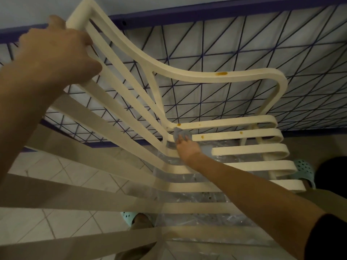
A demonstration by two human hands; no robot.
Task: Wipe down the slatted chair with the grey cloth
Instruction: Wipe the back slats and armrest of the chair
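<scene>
From the head view, a dark blue metal bed frame (206,11) stands on edge behind the slatted chair (206,76). Its wire mesh (225,102) of crossed diagonals lies over pale fabric. Crinkled clear plastic sheet (197,196) lies under the seat on pale floor tiles (65,169), and 2 mint perforated clogs (304,167) show through the slats.

The chair is smooth cream plastic with curved flat slats and orange-brown stains (221,73) on the armrest and far slats. The left hand (56,51) grips the top of the backrest, far left, with fingers curled round it. The right hand (187,149) reaches across the seat, holding the bunched grey cloth (181,135) pressed where the far seat slats meet the backrest.
</scene>
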